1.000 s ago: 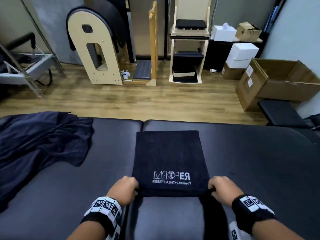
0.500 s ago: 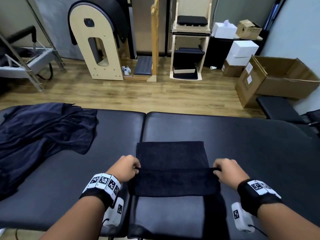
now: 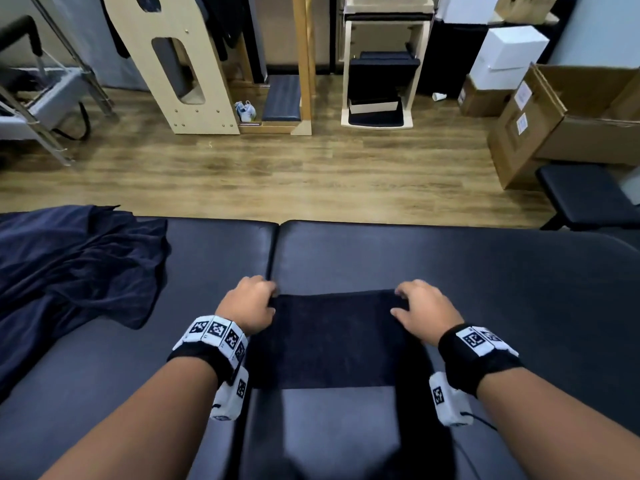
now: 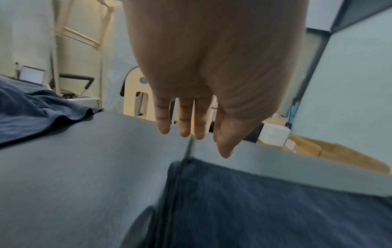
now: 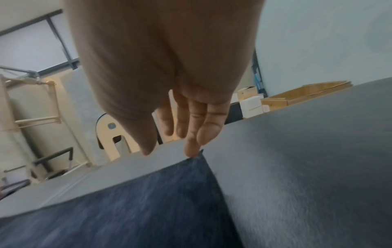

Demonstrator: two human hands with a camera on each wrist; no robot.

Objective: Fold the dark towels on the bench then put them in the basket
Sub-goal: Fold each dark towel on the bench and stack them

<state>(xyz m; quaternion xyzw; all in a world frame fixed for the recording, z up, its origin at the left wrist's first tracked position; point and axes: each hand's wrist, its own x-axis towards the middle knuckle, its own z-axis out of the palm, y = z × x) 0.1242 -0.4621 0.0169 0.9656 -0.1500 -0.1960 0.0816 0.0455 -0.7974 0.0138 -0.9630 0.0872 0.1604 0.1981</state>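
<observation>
A dark towel (image 3: 332,337) lies folded into a flat rectangle on the black padded bench (image 3: 485,271), straddling the seam between its two pads. My left hand (image 3: 251,303) is at the towel's far left corner and my right hand (image 3: 420,306) at its far right corner. In the left wrist view the left hand (image 4: 191,130) has straight fingers just above the towel (image 4: 265,209). In the right wrist view the right hand (image 5: 184,134) is straight too, one fingertip touching the towel's (image 5: 137,209) corner. A crumpled dark towel (image 3: 69,271) lies at the bench's left end. No basket is in view.
Beyond the bench is wood floor. Wooden exercise frames (image 3: 180,64) stand at the back. Cardboard boxes (image 3: 571,116) and a black stool (image 3: 588,195) stand at the right.
Both hands carried the towel's near edge forward onto its far edge, folding it in half and hiding the white logo. The fingers have straightened out of their pinch.
</observation>
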